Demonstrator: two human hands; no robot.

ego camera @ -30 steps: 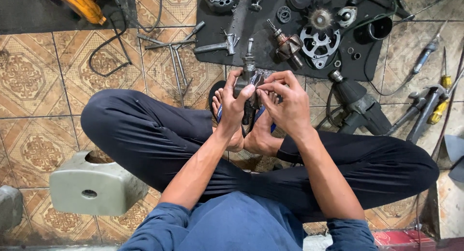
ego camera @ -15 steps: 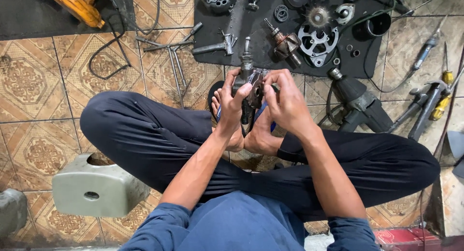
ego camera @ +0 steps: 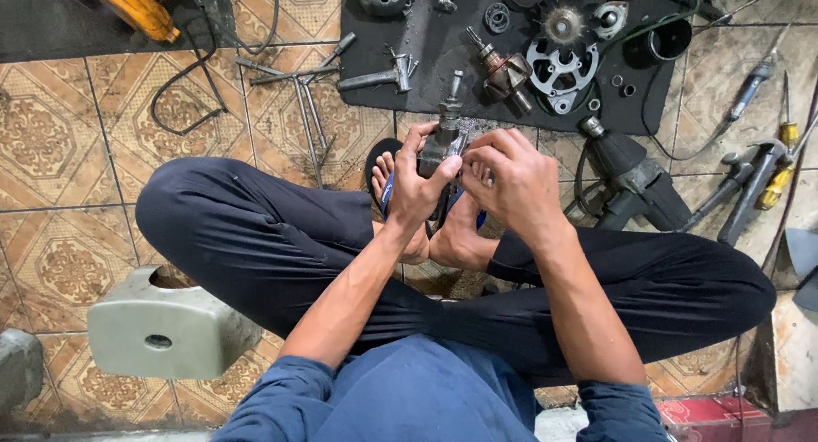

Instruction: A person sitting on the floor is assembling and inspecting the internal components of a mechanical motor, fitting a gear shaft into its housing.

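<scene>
I sit cross-legged on a tiled floor. My left hand (ego camera: 415,186) grips a dark metal motor part with a shaft (ego camera: 446,127) that sticks up away from me. My right hand (ego camera: 509,180) closes its fingers on the same part from the right side, fingertips pressed at its middle. Both hands hover above my bare feet and blue sandals (ego camera: 388,182). The lower half of the part is hidden by my fingers.
A black mat (ego camera: 443,42) ahead carries an armature (ego camera: 503,67), a toothed round housing (ego camera: 558,54), bearings and small rings. A power tool body (ego camera: 635,182), screwdrivers (ego camera: 780,165) and hammers lie right. Metal rods (ego camera: 302,101) lie left, a grey metal casing (ego camera: 162,327) sits by my left knee.
Both hands with the part have shifted slightly; my right hand's fingers have closed tighter around the part's middle. The view has tilted a little.
</scene>
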